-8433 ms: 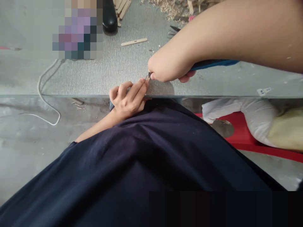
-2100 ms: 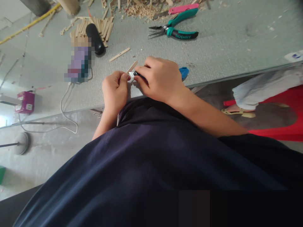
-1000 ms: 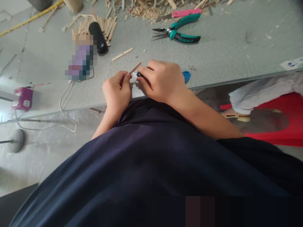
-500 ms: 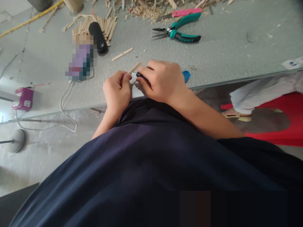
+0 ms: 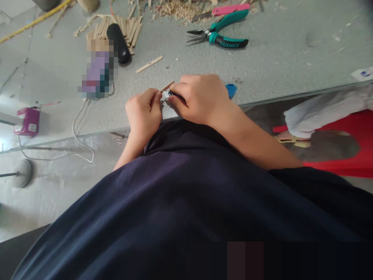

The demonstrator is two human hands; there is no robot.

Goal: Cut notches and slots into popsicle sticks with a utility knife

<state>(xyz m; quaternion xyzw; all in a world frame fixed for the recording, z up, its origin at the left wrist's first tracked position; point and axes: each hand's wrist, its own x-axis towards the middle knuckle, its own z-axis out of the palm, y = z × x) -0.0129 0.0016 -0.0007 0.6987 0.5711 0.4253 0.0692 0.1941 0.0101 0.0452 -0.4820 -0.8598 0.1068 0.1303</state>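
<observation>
Seen from the wearer's head, the left hand [image 5: 144,109] had a thin wooden stick [image 5: 167,86] pinched between thumb and bent fingers, its free end slanting over the table [image 5: 276,58] near the front edge. The right hand [image 5: 201,99] was curled closed round the cutter knife [image 5: 171,93], blade out towards the stick; whether the steel touched the wood I couldn't tell. A blue piece [image 5: 232,90], probably the handle's tail, poked out behind that hand.

I didn't like how near the left fingertips were to the blade: too hard a push, or a twist of so slim a stick, and it could slip into the thumb or split the wood.

Beyond them lay a second stick [image 5: 149,64], then open-jawed pliers [image 5: 215,37], a pink-handled tool [image 5: 230,9], shavings [image 5: 175,11] and a stick pile [image 5: 134,33] partly covered by a black case [image 5: 119,43]. Nothing stood between the two hands except stick and knife.
</observation>
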